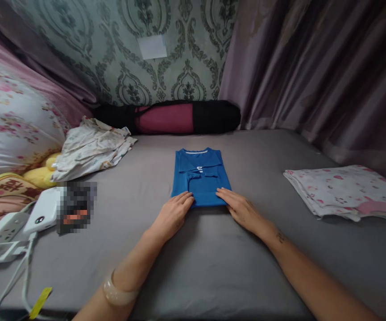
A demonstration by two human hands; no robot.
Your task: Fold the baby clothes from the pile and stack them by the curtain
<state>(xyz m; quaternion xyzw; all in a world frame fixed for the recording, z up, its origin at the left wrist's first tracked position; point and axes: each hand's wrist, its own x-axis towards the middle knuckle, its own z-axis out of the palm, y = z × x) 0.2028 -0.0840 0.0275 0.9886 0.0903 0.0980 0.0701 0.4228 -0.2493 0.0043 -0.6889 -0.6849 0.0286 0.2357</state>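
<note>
A blue shirt (202,185) lies folded into a narrow rectangle on the grey bed sheet, its neckline with a pale inner band at the far end. Small white lettering shows near its middle. My left hand (174,214) is closed on the near left corner, fingers together on top. At the near right corner my right hand (242,211) grips the cloth, its fingers reaching inward over the edge. Both thumbs are mostly hidden. A dark shadow runs beneath the shirt's near edge.
Patterned folded cloth (343,191) lies at right; crumpled pale cloth (92,145) at left. A white power bank (43,211), a power strip (7,232) with cables and a blurred-out item (75,207) sit front left. A long black-and-maroon bag (166,118) lies along the wall.
</note>
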